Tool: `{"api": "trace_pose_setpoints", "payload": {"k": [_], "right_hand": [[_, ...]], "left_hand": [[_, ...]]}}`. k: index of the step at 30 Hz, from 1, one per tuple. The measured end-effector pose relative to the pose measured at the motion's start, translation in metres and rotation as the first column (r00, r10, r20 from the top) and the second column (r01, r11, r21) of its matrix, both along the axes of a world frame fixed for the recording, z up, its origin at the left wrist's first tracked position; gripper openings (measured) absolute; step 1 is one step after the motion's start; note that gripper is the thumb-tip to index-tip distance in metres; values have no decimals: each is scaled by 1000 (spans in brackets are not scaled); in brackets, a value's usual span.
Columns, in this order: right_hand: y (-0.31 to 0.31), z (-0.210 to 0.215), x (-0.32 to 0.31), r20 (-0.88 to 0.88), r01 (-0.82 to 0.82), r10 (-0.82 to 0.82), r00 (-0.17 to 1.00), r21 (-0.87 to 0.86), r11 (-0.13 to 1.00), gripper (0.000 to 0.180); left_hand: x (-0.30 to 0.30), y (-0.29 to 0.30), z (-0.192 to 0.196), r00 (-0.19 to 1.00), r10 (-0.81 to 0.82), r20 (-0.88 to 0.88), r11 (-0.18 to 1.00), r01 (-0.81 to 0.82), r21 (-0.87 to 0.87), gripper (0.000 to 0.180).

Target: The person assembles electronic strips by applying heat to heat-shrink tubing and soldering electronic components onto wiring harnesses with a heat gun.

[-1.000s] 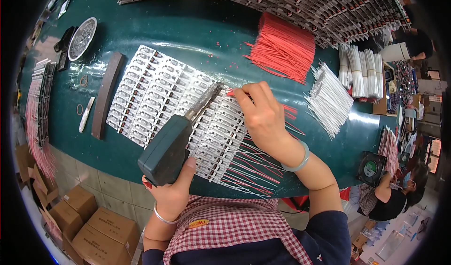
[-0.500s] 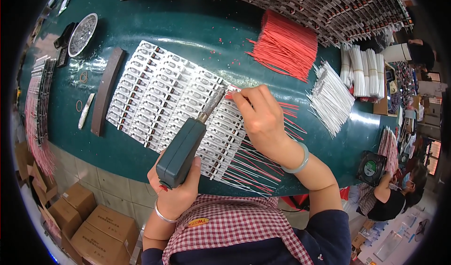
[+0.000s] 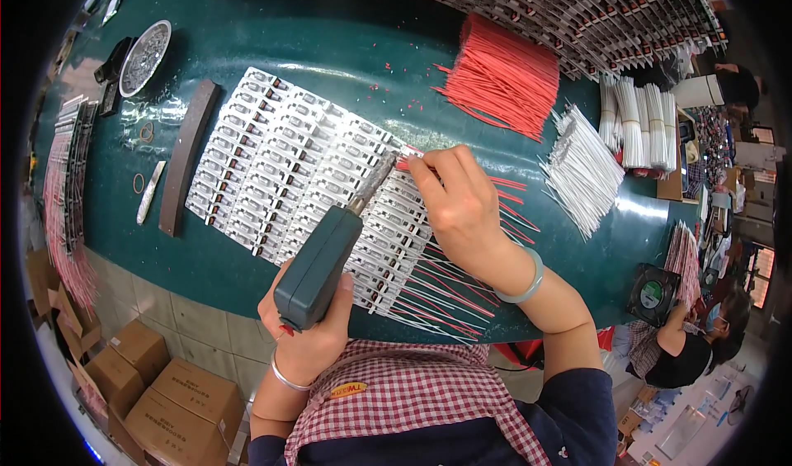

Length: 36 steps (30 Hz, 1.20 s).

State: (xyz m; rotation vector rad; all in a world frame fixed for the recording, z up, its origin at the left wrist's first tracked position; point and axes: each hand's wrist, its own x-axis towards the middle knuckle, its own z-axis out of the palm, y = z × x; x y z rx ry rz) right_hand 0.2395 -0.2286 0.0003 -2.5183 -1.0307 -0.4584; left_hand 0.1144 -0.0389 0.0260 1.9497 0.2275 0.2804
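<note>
My left hand is wrapped round a dark green soldering gun, whose metal tip points up and right. The tip reaches the far right corner of a sheet of small white circuit boards lying on the table. At that corner my right hand pinches a red wire with thumb and forefinger, its end right by the tip. Red and white wires stick out from the sheet's right edge, in rows nearer to me. My right palm hides part of that edge.
Beyond my right hand lie a pile of red wires and a pile of white wires. A dark bar and a round bowl are on the left. Stacked boards line the back. A person sits at far right.
Almost nothing differs. The soldering gun's tip and my right fingers stay at the same corner, with only a very slight shift of the view.
</note>
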Motion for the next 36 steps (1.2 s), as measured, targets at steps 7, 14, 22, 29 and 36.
{"api": "trace_pose_setpoints", "payload": {"k": [7, 14, 22, 29, 36], "right_hand": [[-1, -1, 1, 26, -29, 30, 999, -26, 999, 32], [-1, 1, -7, 48, -51, 50, 998, 16, 999, 33], [1, 0, -10, 12, -51, 51, 999, -1, 999, 33], [3, -1, -10, 12, -43, 43, 999, -25, 999, 34], [5, -1, -10, 24, -36, 37, 999, -40, 999, 33]], "left_hand": [[-12, 2, -5, 997, 83, 1, 996, -83, 13, 18], [-16, 3, -5, 997, 73, 27, 997, -73, 9, 20], [-14, 2, -3, 998, 53, 25, 997, -51, -52, 18], [-14, 1, -7, 1000, 26, 6, 999, -25, -29, 14], [-12, 3, 1, 1000, 0, -9, 999, 1, 32, 14]]}}
